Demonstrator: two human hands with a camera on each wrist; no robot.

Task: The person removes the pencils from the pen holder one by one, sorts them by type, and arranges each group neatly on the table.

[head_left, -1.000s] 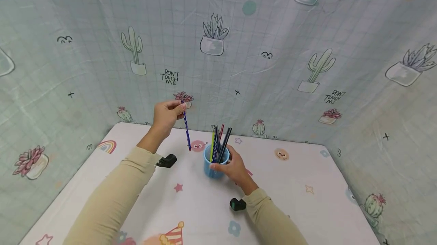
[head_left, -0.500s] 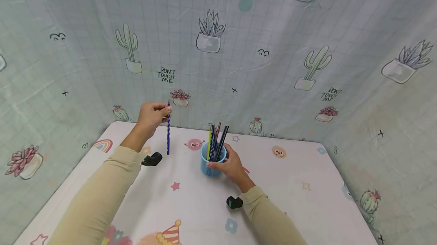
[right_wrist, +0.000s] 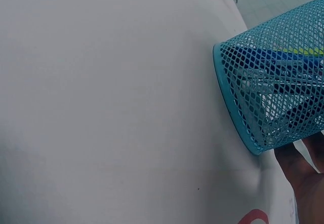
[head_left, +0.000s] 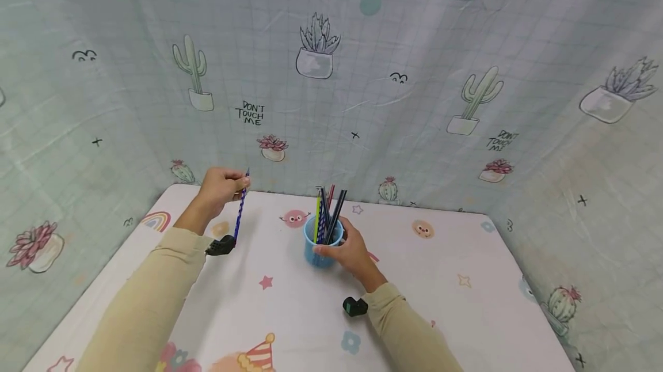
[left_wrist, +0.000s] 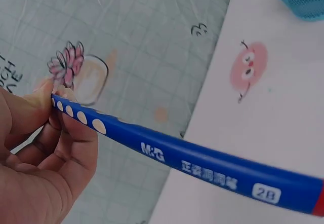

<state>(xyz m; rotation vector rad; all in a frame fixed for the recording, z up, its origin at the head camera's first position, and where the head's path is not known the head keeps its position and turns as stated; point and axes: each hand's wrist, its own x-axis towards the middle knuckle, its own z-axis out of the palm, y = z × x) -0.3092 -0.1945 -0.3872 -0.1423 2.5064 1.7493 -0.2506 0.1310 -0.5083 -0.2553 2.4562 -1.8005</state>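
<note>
My left hand pinches a blue pencil near its upper end, above the table's left part. The pencil hangs down, slightly tilted. In the left wrist view the pencil shows pale oval spots, "2B" lettering and a red end. Around the right side of a blue mesh pencil cup my right hand curls, thumb at the front. Several pencils stand in the cup, yellow-green, dark and red among them. In the right wrist view the mesh cup stands on the table; only part of the hand shows.
The white table has printed stars, flowers and faces. Cactus-patterned cloth rises behind it and along both sides. Small dark wrist cameras sit at both cuffs.
My left hand has moved left, away from the cup, and lowered a little with the pencil. The pencil's tilt has changed. My right hand has stayed at the cup.
</note>
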